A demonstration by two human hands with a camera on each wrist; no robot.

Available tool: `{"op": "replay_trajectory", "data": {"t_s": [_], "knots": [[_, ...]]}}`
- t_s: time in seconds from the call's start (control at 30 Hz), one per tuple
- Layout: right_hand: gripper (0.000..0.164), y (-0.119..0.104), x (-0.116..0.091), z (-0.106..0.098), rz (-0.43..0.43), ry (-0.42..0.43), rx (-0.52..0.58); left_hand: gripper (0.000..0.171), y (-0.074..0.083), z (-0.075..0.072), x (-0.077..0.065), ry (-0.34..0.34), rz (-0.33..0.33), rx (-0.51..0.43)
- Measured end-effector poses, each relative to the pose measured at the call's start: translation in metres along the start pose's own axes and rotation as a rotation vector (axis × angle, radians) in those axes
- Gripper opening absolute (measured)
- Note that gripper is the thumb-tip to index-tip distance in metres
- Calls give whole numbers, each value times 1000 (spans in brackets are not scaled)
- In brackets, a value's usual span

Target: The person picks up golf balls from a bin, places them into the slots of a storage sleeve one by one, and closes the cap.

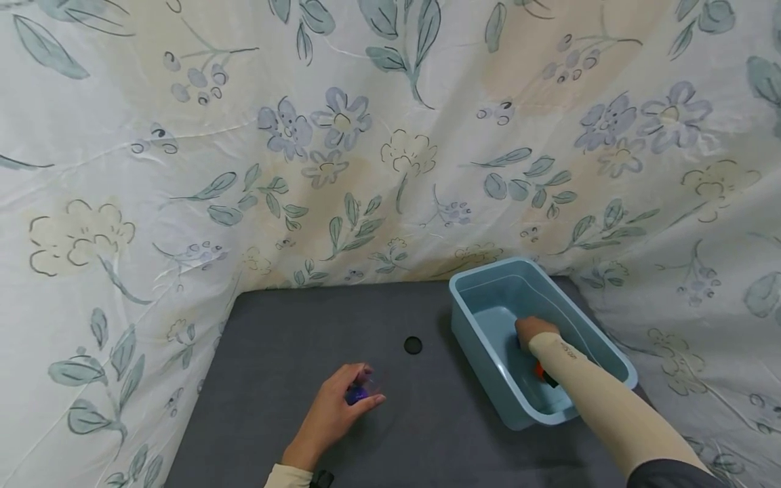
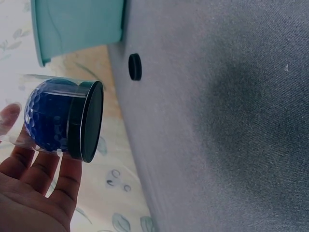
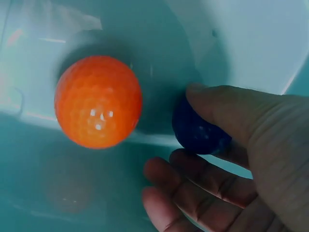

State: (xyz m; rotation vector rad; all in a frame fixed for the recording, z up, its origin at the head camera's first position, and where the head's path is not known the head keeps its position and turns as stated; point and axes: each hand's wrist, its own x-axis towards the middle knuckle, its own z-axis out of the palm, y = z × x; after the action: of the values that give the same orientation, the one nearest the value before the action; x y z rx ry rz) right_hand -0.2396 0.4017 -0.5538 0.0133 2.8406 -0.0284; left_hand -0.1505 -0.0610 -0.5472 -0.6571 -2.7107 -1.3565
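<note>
My left hand [image 1: 332,415] holds a clear plastic case over the grey cloth. In the left wrist view the case has a black end cap [image 2: 93,122], and a dimpled blue golf ball [image 2: 47,115] sits inside it. Its thumb and fingers go round the clear wall. Down inside the light blue bin [image 1: 482,352], my right hand [image 1: 537,331] pinches another blue golf ball [image 3: 199,129] between thumb and fingers. Beside that ball on the bin floor lies an orange golf ball [image 3: 99,102], mostly behind my wrist in the head view.
A round black cap [image 1: 413,346] lies on the dark grey cloth [image 1: 293,339] between my left hand and the bin. The bin stands at the right side of the surface. Floral fabric [image 1: 366,203] hangs behind and along both sides.
</note>
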Motion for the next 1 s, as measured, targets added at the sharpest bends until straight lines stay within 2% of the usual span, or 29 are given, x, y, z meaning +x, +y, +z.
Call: {"op": "replay_trajectory", "data": {"t_s": [0.3,0.6,0.73,1.0], "knots": [[11,-9,-1,-2,25,-33,-38,39,-2,1,-1,19,7,1],[4,-11,-1,-13,28,-45,16,39,-1,-1,-2,13,7,-24],[14,-13,-6,-22,18,-18,86,39,-1,-1,-3,11,5,-24],[34,-14,-24,-46,-35,128,231,40,-2,-3,-4,-3,9,-25]]}}
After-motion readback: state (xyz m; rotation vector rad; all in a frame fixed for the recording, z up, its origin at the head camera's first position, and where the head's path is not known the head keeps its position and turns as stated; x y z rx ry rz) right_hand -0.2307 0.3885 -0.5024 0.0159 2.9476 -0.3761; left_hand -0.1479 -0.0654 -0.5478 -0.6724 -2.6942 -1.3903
